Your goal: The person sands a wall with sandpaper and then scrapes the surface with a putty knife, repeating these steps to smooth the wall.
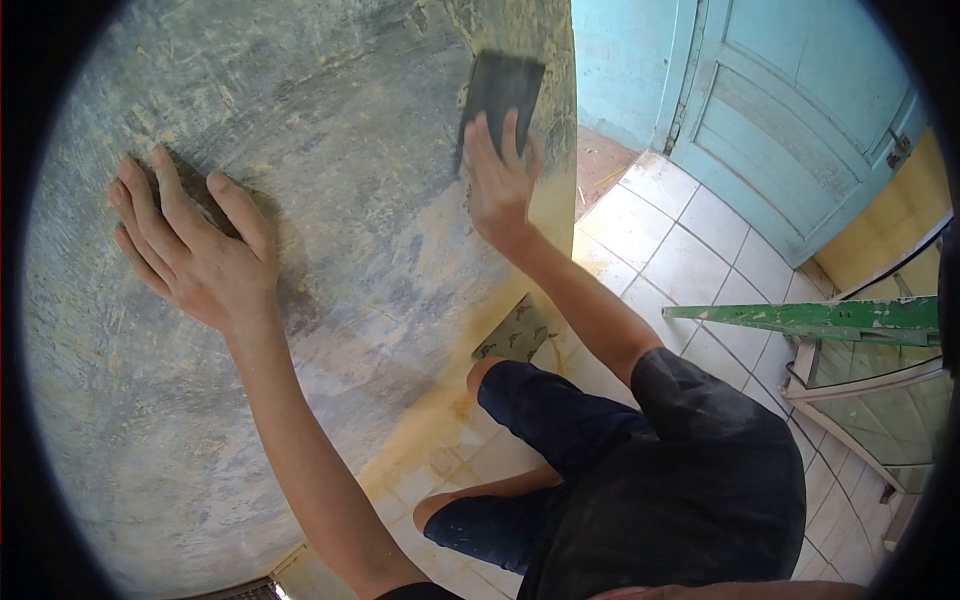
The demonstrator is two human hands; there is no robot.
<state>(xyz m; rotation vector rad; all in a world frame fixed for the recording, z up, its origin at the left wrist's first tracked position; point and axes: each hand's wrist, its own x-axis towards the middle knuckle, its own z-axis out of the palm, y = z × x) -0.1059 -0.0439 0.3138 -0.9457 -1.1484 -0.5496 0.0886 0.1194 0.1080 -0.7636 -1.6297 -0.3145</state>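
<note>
A grey, patchy wall (pixel 350 180) with yellowish streaks fills the left side of the head view. My right hand (pixel 500 185) presses a dark grey rectangular sheet of sandpaper (pixel 507 80) against it, close to the wall's right edge. The sheet reaches past my fingertips. Farther left, my left hand (pixel 205 240) rests on the wall with fingers and thumb spread. A dark patch like a shadow shows between that thumb and the fingers. Below my right forearm lies a grey sheet with small printed marks (pixel 513 330), by my knee, at the foot of the wall.
Yellow dust (pixel 430 415) lines the wall's base on the white tiled floor (pixel 640 235). A light blue door (pixel 780 120) stands at the upper right. A chipped green bar (pixel 830 318) juts in from the right, above a framed glass panel (pixel 880 410).
</note>
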